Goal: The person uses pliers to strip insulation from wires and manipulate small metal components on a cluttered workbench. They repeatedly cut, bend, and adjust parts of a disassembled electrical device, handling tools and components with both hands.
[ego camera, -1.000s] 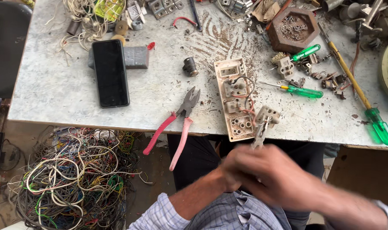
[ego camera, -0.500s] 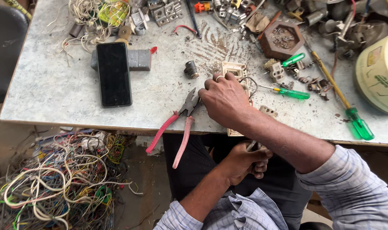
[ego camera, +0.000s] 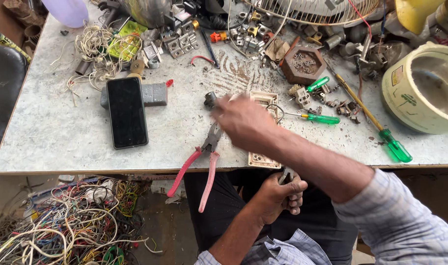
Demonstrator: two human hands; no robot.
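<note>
My right hand [ego camera: 243, 122] reaches across the table and is blurred with motion. It hovers over a beige switch board [ego camera: 263, 159] that lies flat at the table's front edge. Its fingers are close to a small black part [ego camera: 210, 99] just left of the board; whether they hold anything is unclear. My left hand [ego camera: 280, 194] is below the table edge, over my lap, closed around a small grey switch part [ego camera: 286, 175]. Pink-handled pliers [ego camera: 207, 167] lie left of the board, handles hanging over the edge.
A black phone [ego camera: 127, 112] lies on the left beside a grey block [ego camera: 153, 94]. Green screwdrivers [ego camera: 322, 119] [ego camera: 395, 147], a hexagonal wooden box [ego camera: 304, 64] and a cream cooker pot [ego camera: 420, 88] fill the right. Loose parts crowd the back. Tangled wires [ego camera: 62, 221] lie on the floor.
My right hand rose from my lap onto the switch board, then slid left towards the small black part. My left hand stays below the table edge with the small part.
</note>
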